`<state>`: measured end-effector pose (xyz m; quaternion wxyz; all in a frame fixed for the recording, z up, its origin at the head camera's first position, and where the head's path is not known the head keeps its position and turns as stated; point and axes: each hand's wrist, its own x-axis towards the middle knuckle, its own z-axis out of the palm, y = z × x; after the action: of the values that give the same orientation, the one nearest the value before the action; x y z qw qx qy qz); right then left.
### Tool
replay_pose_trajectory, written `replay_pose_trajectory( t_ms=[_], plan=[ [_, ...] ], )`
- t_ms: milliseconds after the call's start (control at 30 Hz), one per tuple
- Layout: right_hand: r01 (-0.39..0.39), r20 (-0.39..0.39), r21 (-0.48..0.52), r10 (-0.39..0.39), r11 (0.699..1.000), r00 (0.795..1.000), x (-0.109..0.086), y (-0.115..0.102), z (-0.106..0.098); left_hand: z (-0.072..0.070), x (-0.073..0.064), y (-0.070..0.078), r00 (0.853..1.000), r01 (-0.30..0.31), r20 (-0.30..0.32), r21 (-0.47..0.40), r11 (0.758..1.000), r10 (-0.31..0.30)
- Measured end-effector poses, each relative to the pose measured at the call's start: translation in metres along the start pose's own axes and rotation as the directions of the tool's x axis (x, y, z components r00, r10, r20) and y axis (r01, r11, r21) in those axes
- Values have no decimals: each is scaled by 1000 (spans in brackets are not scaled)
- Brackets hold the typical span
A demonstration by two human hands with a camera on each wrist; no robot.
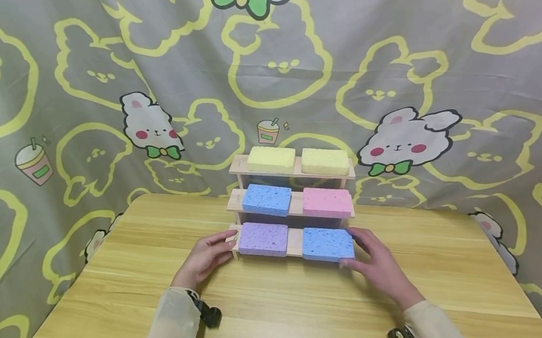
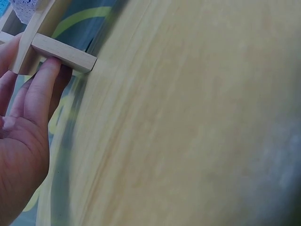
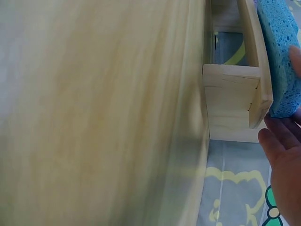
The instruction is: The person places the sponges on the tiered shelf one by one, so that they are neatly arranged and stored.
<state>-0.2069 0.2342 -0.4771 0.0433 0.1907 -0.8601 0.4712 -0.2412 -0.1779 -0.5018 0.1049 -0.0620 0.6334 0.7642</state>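
A three-step wooden rack (image 1: 295, 236) carries two sponges on each step. On the bottom step lie a purple sponge (image 1: 263, 239) at left and a blue sponge (image 1: 328, 244) at right. My left hand (image 1: 207, 256) grips the left end of that step, and in the left wrist view its fingers (image 2: 41, 92) reach under the board beside the rack's leg (image 2: 65, 52). At the other end, my right hand (image 1: 379, 268) holds the blue sponge by its right side, thumb and fingers on opposite edges. The right wrist view shows this sponge (image 3: 281, 56) flat against the board.
On the middle step sit another blue sponge (image 1: 267, 199) and a pink sponge (image 1: 328, 202). Two yellow sponges, a left one (image 1: 272, 160) and a right one (image 1: 325, 162), top the rack. Behind the wooden table (image 1: 295, 315) hangs a patterned grey curtain (image 1: 308, 96).
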Motion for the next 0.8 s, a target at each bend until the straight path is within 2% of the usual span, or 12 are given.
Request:
replay_pose_trajectory(
  t_ms=[233,600,800],
  plan=[
    [7,6,-26,-7,1000,1000,3,2,0,0,0,0,1000,5,4,-2,1000,-5],
    [-37,38,-44,38,998,999,-1,2,-5,1,0,1,1000,2,14,0,1000,-2],
    [-56,53,-98,61,994,997,-6,0,-6,1,-2,5,999,23,-39,24,999,-22]
  ],
)
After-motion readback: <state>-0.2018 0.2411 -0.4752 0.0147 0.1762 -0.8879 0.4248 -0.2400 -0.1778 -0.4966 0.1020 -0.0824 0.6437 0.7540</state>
